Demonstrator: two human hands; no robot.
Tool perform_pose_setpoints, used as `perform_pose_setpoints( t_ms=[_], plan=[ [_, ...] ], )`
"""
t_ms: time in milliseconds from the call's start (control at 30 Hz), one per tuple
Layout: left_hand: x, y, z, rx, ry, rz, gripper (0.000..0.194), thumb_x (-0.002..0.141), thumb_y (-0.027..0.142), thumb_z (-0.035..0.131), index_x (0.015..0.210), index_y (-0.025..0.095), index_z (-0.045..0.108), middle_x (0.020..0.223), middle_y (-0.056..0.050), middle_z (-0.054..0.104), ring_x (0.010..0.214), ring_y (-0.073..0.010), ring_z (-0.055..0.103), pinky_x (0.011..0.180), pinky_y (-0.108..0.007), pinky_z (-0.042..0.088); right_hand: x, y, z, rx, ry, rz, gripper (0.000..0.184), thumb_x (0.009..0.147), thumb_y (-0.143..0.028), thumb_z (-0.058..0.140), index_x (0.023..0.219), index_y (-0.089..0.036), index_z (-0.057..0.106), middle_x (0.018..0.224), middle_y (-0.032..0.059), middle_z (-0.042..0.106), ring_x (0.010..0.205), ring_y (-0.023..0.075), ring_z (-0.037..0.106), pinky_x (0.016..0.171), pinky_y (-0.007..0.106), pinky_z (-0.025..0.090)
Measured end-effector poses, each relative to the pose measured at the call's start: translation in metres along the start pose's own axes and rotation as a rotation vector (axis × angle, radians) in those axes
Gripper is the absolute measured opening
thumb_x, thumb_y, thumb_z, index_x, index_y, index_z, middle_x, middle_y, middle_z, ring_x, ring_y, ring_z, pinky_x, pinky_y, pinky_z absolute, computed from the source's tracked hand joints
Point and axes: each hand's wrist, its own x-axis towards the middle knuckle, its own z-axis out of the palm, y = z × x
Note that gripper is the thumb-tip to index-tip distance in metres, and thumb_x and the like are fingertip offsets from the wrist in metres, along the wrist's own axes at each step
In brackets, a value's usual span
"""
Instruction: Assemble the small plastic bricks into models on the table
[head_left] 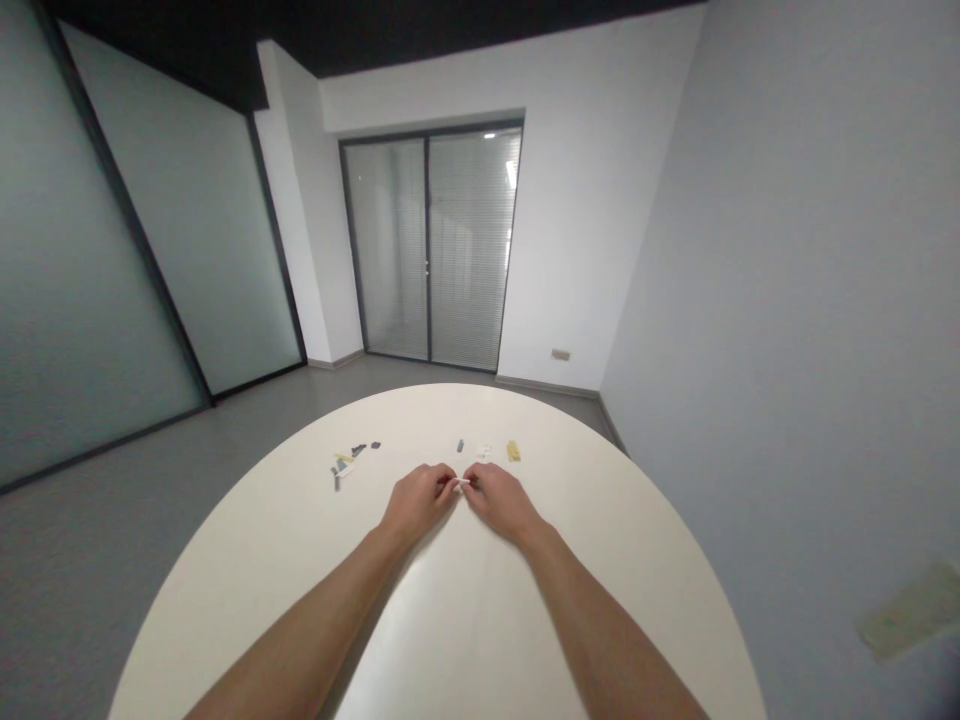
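Note:
Between my fingertips, over the middle of the table, is a small thin white piece (463, 481); its exact kind is too small to make out. My left hand (420, 500) pinches its left end, and my right hand (498, 497) pinches the right end. Most of the piece is hidden by the fingers. Just beyond the hands lie a small grey piece (460, 446), some white pieces (484, 452) and a yellow piece (513, 451). Off to the left is a loose group of small parts, among them a dark grey piece (359, 450) and a white one (346, 470).
Everything lies on a round white table (247, 600) whose curved edge runs round the far side. Beyond it stand a glass door (431, 250) with blinds, frosted glass panels (180, 220) at left and a plain wall (795, 300) at right.

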Motion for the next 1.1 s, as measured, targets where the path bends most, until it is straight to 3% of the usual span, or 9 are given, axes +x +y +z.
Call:
perform_pose_setpoints(
  t_ms=[567, 933, 1100],
  plan=[
    [-0.0002, 0.0025, -0.0001, 0.005, -0.016, -0.013, 0.025, 0.093, 0.036, 0.048, 0.097, 0.024, 0.069, 0.089, -0.004, 0.072, 0.083, -0.0178, 0.063, 0.07, -0.026, 0.04, -0.0002, 0.0042, 0.0013, 0.006, -0.005, -0.005, 0.007, 0.09, -0.028, 0.06, 0.092, -0.022, 0.064, 0.092, 0.0019, 0.067, 0.089, 0.0156, 0.06, 0.079, 0.026, 0.042],
    [0.0001, 0.0, 0.002, -0.055, 0.01, 0.0, 0.027, 0.092, 0.033, 0.051, 0.111, 0.024, 0.068, 0.101, -0.004, 0.073, 0.093, -0.0189, 0.065, 0.081, -0.029, 0.046, 0.0002, 0.0028, -0.0005, 0.037, 0.005, 0.054, 0.013, 0.086, -0.028, 0.067, 0.096, -0.022, 0.06, 0.09, 0.002, 0.068, 0.086, 0.0165, 0.062, 0.076, 0.026, 0.042],
    [0.0006, -0.0013, 0.0026, -0.046, 0.011, 0.033, 0.026, 0.092, 0.033, 0.05, 0.106, 0.024, 0.071, 0.104, -0.004, 0.073, 0.096, -0.0194, 0.064, 0.085, -0.03, 0.047, -0.0004, 0.0022, -0.0011, 0.042, 0.008, 0.047, 0.016, 0.085, -0.027, 0.068, 0.097, -0.023, 0.059, 0.089, 0.0011, 0.068, 0.083, 0.0161, 0.061, 0.075, 0.026, 0.041]
  ],
)
